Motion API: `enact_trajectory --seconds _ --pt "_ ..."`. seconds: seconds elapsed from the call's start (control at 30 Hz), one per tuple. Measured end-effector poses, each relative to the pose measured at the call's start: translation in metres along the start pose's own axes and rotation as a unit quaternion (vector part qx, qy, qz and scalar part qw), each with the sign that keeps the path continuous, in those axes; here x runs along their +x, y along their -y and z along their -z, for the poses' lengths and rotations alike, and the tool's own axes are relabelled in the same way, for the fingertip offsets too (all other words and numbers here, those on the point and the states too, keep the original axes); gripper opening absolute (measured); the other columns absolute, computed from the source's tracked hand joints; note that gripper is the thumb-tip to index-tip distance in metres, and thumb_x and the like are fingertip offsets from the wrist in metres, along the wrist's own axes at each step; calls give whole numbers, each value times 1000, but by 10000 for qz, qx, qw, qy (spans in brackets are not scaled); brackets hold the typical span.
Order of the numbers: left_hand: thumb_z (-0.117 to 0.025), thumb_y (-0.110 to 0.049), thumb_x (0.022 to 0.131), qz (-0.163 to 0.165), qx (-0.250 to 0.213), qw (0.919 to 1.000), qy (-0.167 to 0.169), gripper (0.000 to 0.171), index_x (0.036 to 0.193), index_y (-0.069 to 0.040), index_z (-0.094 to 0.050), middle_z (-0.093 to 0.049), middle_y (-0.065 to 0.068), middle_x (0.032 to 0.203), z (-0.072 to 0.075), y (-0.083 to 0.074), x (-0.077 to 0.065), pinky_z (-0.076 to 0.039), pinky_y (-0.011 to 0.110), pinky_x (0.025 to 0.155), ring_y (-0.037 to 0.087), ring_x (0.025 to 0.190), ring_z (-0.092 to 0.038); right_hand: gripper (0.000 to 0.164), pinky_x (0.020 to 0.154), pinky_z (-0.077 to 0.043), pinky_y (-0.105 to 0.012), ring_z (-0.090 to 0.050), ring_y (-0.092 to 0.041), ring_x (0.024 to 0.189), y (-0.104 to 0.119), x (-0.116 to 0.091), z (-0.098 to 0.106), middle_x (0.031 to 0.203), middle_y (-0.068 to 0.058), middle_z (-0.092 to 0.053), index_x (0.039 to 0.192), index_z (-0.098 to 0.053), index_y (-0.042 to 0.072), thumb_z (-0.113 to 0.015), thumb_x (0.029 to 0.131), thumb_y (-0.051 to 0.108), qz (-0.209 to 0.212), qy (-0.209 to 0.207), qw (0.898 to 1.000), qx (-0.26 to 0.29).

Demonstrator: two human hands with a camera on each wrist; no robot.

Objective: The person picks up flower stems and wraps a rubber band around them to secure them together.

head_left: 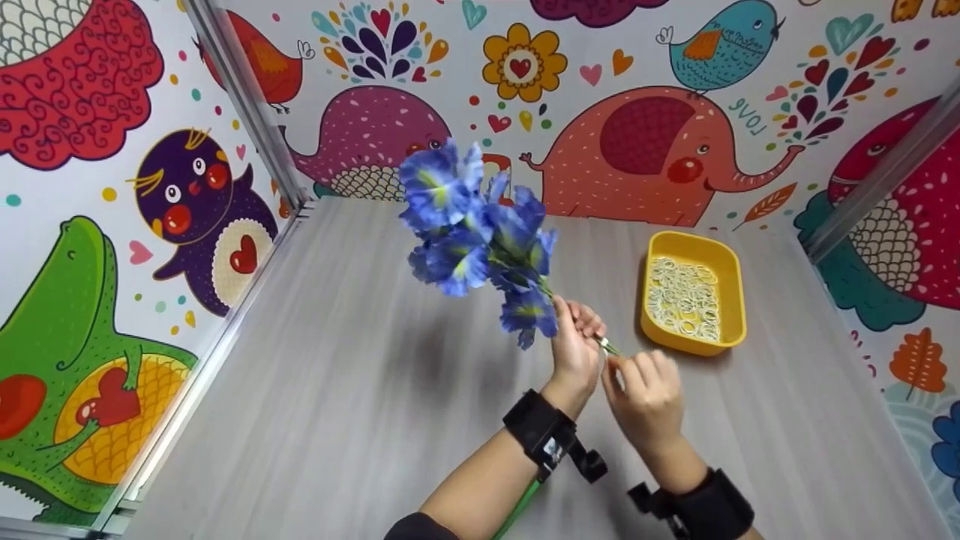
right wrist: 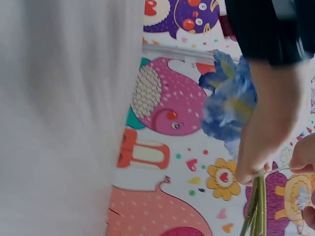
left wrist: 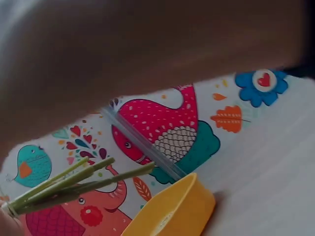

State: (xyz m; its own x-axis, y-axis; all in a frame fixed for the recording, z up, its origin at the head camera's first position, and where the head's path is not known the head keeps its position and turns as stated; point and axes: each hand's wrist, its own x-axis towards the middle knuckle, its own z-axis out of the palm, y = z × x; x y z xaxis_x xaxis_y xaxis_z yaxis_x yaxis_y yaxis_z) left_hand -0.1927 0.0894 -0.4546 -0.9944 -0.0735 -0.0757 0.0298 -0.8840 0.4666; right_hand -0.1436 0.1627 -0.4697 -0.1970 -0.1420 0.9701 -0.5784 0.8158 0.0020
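Note:
My left hand (head_left: 576, 352) grips the stems of a bunch of blue artificial flowers (head_left: 457, 225), with the blooms tilted up to the left above the table. Green cut stems (left wrist: 74, 189) stick out past that hand in the left wrist view. A pale rubber band (head_left: 603, 343) goes round the stems just beyond the left fingers. From the stems a thin strand of it runs taut to my right fingertips in the right wrist view. Close beside the stem ends, my right hand (head_left: 646, 394) pinches this band between thumb and fingers (right wrist: 302, 156).
A yellow tub (head_left: 694, 346) holding many pale rubber bands (head_left: 684, 300) stands on the grey table (head_left: 337, 360), right of the hands. Cartoon-printed panels (head_left: 360, 135) wall the table at the back and sides. A green cord (head_left: 519, 510) shows under the left forearm.

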Motion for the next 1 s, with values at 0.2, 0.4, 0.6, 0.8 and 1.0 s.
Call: enact_trajectory --seconds 0.2,0.4,0.6,0.8,1.0 --pt "-17 -40 97 140 92 9996 223 38 70 -17 -30 -25 -6 59 -4 0 -16 -25 19 52 5 50 -24 16 53 -28 -39 -40 -30 53 -16 19 2 57 -10 -45 63 -54 0 -56 77 7 -48 225 9990 -377" --pt "-16 -40 97 229 308 9985 380 38 71 -15 -29 -25 -5 60 -3 -4 -25 -26 21 53 6 50 -25 8 59 -29 -40 -42 -29 59 -26 32 6 59 -8 -51 66 -59 2 -62 70 8 -810 640 9946 132" --pt "-15 -41 97 345 302 9989 87 40 70 -15 -29 -24 -5 59 -1 -13 -25 -23 20 51 6 49 -22 10 67 -27 -41 -44 -26 64 -34 29 20 58 -8 -55 62 -60 3 -64 69 7 -1691 424 9835 489" --pt "-16 -40 98 358 277 9990 24 40 70 -15 -30 -25 -4 59 -10 -23 -25 -24 21 50 7 49 -22 9 70 -24 -32 -41 -22 65 -34 22 36 53 -4 -49 59 -59 3 -64 67 6 -2154 199 9748 541" --pt "-18 -41 97 189 151 9997 -55 39 70 -15 -29 -23 -4 59 -18 -24 -26 -23 20 49 7 49 -21 16 69 -21 -24 -37 -12 65 -29 12 50 49 -2 -40 54 -56 4 -66 62 -5 -2588 160 9639 599"
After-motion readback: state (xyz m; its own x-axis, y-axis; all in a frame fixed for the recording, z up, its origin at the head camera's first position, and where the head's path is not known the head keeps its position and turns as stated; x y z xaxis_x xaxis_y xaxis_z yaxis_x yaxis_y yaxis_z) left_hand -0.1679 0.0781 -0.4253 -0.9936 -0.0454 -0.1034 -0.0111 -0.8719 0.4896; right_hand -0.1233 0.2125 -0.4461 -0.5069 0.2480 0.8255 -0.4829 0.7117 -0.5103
